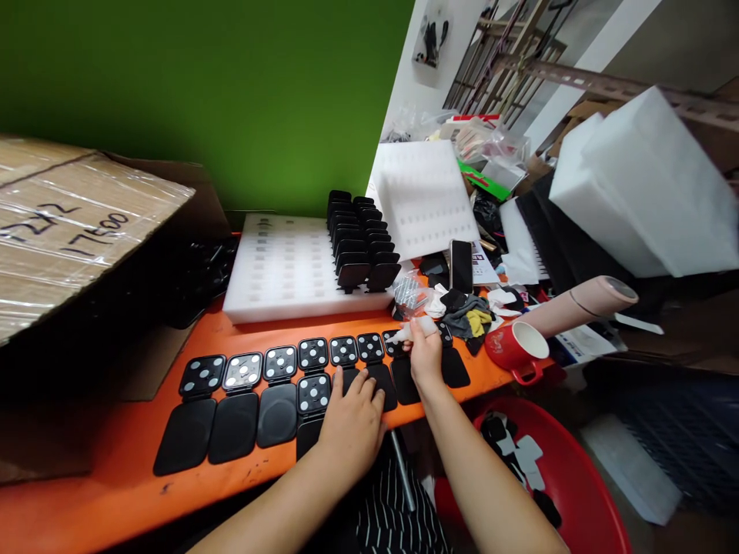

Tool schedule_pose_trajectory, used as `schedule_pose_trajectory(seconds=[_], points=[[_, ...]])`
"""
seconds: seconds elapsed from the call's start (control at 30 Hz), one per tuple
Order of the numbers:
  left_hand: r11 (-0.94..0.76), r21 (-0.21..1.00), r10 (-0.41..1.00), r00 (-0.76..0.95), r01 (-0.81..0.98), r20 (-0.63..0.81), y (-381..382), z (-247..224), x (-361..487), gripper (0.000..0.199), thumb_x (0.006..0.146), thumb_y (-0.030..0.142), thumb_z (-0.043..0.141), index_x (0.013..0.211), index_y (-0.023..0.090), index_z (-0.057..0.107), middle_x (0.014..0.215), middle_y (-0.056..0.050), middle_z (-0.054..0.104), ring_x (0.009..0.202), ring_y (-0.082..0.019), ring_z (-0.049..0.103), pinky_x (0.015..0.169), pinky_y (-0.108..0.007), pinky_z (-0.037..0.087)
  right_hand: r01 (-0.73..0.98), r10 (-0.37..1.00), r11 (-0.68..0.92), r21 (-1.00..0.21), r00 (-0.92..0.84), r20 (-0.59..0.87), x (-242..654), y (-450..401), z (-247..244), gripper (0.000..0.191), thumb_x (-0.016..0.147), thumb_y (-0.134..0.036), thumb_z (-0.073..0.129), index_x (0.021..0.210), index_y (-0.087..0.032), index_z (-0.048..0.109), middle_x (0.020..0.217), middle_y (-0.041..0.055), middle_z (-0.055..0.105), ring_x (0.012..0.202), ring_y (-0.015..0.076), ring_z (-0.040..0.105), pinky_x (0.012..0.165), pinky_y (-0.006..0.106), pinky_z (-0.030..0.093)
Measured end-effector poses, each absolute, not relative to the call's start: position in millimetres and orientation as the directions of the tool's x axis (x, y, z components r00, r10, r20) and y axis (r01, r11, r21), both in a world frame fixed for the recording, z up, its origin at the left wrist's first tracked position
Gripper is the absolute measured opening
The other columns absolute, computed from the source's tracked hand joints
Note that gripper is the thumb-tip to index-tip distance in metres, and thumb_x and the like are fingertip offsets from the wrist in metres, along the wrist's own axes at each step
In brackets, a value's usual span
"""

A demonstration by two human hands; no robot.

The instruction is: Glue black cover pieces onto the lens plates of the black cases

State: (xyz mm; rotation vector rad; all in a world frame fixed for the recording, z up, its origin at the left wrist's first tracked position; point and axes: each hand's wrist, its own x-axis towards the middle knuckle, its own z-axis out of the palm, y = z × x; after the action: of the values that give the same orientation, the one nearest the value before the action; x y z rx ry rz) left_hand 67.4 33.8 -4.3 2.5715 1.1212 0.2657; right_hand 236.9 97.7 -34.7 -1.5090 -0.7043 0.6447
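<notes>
Though the right hand [426, 358] part-hides it, white nozzle bottle [428, 324] sits clamped there, by far row of dotted black panels [313, 353]; left hand [353, 419], fingers apart, covers nearer ones; cardboard box [86, 231] blocks orange table [115, 492] left.

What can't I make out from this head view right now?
- Head view: whatever lies directly under the left hand; its palm and fingers hide it.
- Head view: the gripped part of the white bottle; the right hand covers it.
- Head view: whether the bottle's tip touches the dotted panel; too small.
- Head view: the cardboard box's far left; cut off by the left edge.
</notes>
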Motion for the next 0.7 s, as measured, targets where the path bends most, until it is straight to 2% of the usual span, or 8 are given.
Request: schedule_pose_trajectory(seconds=[0.07, 0.17, 0.3, 0.4, 0.6, 0.7], points=[[-0.644, 0.367, 0.732, 0.68, 0.671, 0.04, 34.0, -2.2, 72.3, 0.04, 0.084, 0.038, 0.055, 0.118, 0.018, 0.059, 0.128, -0.013, 0.058, 0.125, -0.031, 0.043, 0.108, -0.062, 0.018, 0.06, 0.719, -0.011, -0.998, 0.694, 0.033, 246.5, 101.7, -31.6, 0.035, 0.074, -0.051, 0.059, 0.083, -0.017, 0.056, 0.071, 0.0014, 0.067, 0.044, 0.0106, 0.048, 0.041, 0.022, 0.038], [-0.683, 0.384, 0.679, 0.734, 0.621, 0.021, 32.6, -4.4, 82.8, 0.052, 0.082, 0.042, 0.057, 0.128, 0.019, 0.051, 0.141, -0.01, 0.045, 0.132, -0.031, 0.035, 0.108, -0.063, 0.016, 0.165, 0.701, -0.042, -0.985, 0.707, 0.089, 254.0, 104.8, -29.1, 0.034, 0.074, -0.05, 0.059, 0.083, -0.017, 0.055, 0.074, 0.0036, 0.068, 0.047, 0.0126, 0.052, 0.045, 0.025, 0.041], [-0.715, 0.387, 0.62, 0.784, 0.583, -0.036, 31.2, -10.2, 95.2, 0.06, 0.082, 0.046, 0.056, 0.133, 0.017, 0.046, 0.143, -0.01, 0.041, 0.135, -0.03, 0.03, 0.11, -0.061, 0.013, 0.38, 0.736, -0.099, -0.92, 0.65, 0.19, 255.2, 104.5, -33.0, 0.035, 0.076, -0.05, 0.056, 0.086, -0.017, 0.058, 0.08, 0.009, 0.07, 0.065, 0.0203, 0.062, 0.062, 0.032, 0.047], [-0.714, 0.371, 0.616, 0.784, 0.594, -0.07, 31.4, -11.3, 99.5, 0.059, 0.082, 0.046, 0.055, 0.132, 0.015, 0.047, 0.142, -0.011, 0.042, 0.135, -0.029, 0.03, 0.11, -0.06, 0.013, 0.487, 0.747, -0.114, -0.866, 0.617, 0.248, 257.3, 103.2, -35.8, 0.034, 0.076, -0.049, 0.056, 0.085, -0.017, 0.059, 0.08, 0.0102, 0.07, 0.076, 0.0241, 0.063, 0.073, 0.036, 0.046], [-0.706, 0.373, 0.616, 0.782, 0.602, -0.095, 32.1, -8.8, 101.7, 0.058, 0.084, 0.044, 0.053, 0.133, 0.013, 0.046, 0.143, -0.012, 0.04, 0.135, -0.028, 0.03, 0.11, -0.06, 0.013, 0.311, 0.741, -0.121, -0.943, 0.66, 0.123, 264.0, 95.1, -36.6, 0.038, 0.078, -0.053, 0.053, 0.089, -0.017, 0.055, 0.084, 0.0102, 0.069, 0.067, 0.0215, 0.063, 0.065, 0.034, 0.048], [-0.703, 0.37, 0.611, 0.782, 0.607, -0.122, 32.3, -7.4, 102.4, 0.058, 0.085, 0.043, 0.052, 0.133, 0.013, 0.045, 0.143, -0.012, 0.04, 0.136, -0.028, 0.029, 0.111, -0.06, 0.012, 0.361, 0.78, -0.113, -0.926, 0.61, 0.142, 262.6, 88.1, -38.2, 0.037, 0.079, -0.052, 0.054, 0.088, -0.017, 0.056, 0.083, 0.0102, 0.07, 0.07, 0.0218, 0.063, 0.066, 0.034, 0.048]])
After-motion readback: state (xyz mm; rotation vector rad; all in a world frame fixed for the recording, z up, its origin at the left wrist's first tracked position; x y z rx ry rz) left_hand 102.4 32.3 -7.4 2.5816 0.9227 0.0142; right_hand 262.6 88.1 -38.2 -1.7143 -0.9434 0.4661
